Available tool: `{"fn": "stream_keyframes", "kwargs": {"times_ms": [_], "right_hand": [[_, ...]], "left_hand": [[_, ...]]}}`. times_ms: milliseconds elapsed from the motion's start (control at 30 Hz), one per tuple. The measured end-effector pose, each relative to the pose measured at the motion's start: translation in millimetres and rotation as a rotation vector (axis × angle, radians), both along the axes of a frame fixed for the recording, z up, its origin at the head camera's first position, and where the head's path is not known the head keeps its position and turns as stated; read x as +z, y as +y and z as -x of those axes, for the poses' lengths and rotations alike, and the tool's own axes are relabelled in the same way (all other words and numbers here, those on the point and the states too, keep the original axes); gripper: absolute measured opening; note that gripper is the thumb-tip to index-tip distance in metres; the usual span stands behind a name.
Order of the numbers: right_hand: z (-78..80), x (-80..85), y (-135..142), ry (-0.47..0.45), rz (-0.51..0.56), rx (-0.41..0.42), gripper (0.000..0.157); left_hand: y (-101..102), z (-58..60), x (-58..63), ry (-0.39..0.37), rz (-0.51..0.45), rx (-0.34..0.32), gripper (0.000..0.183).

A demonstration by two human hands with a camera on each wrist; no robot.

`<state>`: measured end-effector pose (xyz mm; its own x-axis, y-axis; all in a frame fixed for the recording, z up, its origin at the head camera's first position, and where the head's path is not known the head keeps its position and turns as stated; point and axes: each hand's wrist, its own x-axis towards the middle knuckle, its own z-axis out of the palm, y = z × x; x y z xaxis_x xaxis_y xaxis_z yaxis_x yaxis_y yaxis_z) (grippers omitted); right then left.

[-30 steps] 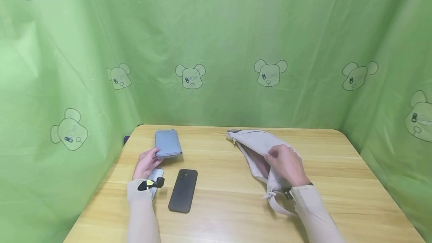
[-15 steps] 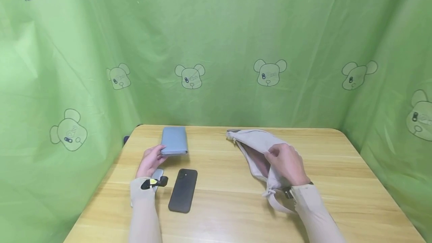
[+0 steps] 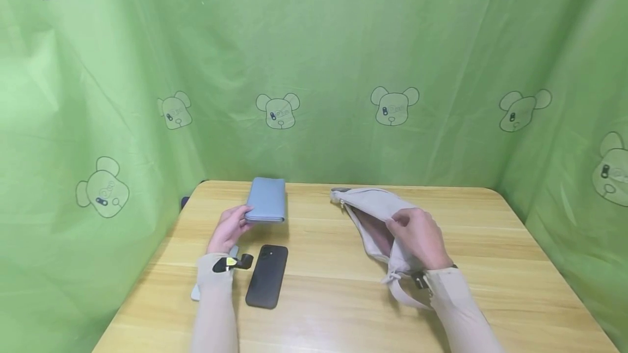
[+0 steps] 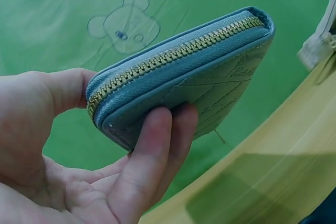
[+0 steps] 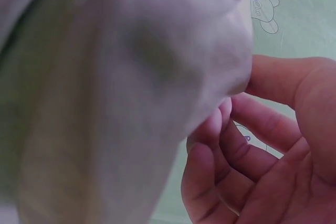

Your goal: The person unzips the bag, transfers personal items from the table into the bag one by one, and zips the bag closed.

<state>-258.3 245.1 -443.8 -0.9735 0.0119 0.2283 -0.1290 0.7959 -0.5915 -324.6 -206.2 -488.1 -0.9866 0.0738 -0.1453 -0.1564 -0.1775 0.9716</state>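
Left hand: fingers gripping blue wallet, spreading just its thickness
Wallet lettering: showing too faintly to read
Right hand: fingers pinching edge of pale bag, lying at wallet's three o'clock

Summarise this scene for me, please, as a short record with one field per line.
Left hand: holds blue zip-around wallet above the wooden table
Right hand: pinches the edge of the pale waist bag
Bag state: on the table, mouth open
Black smartphone: on the table, back up
Pale flat item: mostly hidden by left forearm
Backdrop: green curtain, bear-head prints
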Motion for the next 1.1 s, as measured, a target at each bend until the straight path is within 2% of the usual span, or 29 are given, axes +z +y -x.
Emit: {"fn": "stream_keyframes", "kwargs": {"times_ms": [233,433,633,900,1100], "right_hand": [[1.1,-0.8,2,0.007,0.01,0.002,0.024],[1.2,-1.3,2,0.0,0.011,0.001,0.025],[1.4,-1.6,3,-0.004,0.009,0.0,0.024],[1.7,-1.7,2,-0.012,0.008,0.001,0.025],[1.8,-2.1,2,-0.01,0.01,0.0,0.025]], "left_hand": [[18,3.3,4.0,0.019,-0.003,-0.047,0.04],[29,1.3,8.1,0.039,0.017,-0.118,0.043],[38,0.0,13.9,0.033,-0.007,-0.168,0.045],[49,-3.3,19.7,0.037,-0.044,-0.213,0.032],[58,-3.8,18.4,0.038,-0.005,-0.289,0.041]]}}
